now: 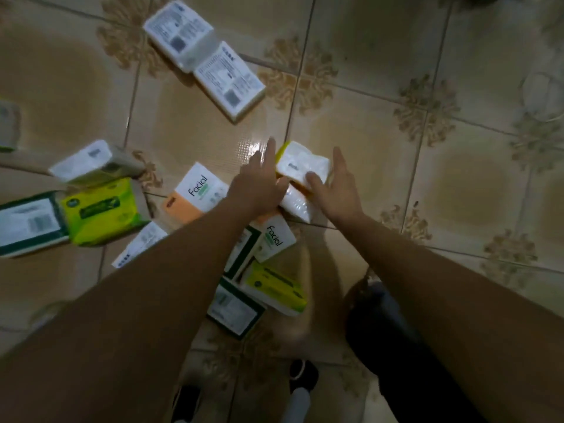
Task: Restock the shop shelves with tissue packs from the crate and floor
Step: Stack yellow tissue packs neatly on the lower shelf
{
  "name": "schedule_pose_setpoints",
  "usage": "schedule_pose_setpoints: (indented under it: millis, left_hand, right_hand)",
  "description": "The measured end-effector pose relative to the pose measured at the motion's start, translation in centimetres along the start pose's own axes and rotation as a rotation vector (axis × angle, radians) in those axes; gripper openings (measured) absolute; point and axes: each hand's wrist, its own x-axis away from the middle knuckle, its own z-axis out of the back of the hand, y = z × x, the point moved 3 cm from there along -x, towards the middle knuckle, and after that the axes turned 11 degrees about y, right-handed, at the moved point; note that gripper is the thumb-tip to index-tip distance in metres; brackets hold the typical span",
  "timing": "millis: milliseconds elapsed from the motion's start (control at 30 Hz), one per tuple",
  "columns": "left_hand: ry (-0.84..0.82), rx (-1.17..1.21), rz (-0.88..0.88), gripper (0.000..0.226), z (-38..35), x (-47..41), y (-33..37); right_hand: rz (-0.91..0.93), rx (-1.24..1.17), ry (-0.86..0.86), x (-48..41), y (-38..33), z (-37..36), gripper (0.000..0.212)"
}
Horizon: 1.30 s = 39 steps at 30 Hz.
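A white tissue pack with a yellow edge (300, 161) lies on top of another white pack (295, 206) on the tiled floor (412, 178). My left hand (259, 183) touches its left side with straight fingers. My right hand (337, 186) lies along its right side with straight fingers, the thumb resting on the pack's top. Two "Facial" packs (195, 195) (274, 239) lie just beside and below my left wrist. No crate or shelf is in view.
More packs lie scattered: two white ones at the top (178, 33) (229, 82), a yellow-green one (100, 210) beside a green-bordered one (27, 224), others near my feet (274, 286) (235, 311). My dark trouser leg (390, 331) is at the lower right.
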Motion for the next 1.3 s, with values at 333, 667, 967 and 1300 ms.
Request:
schedule_pose_setpoints:
  millis: [333,667,967,1300]
  left_hand:
    - [0.061,0.657,0.188,0.087,1.7,5.4,2.7]
    - [0.42,1.051,0.221,0.065,17.8,22.8,5.1]
    - [0.685,1.174,0.161,0.039,37.8,47.8,-0.2]
    - [1.552,1.024,0.163,0.032,54.0,75.8,-7.1]
  right_hand:
    - [-0.087,-0.386,0.146,4.2,-2.4,2.7,0.031]
    - [0.175,-0.647,0.266,22.9,-13.9,11.6,0.011]
    - [0.578,-0.708,-0.101,46.8,-29.7,15.2,0.032]
    - [0.925,-0.853,-0.47,72.2,-46.2,11.9,0.048]
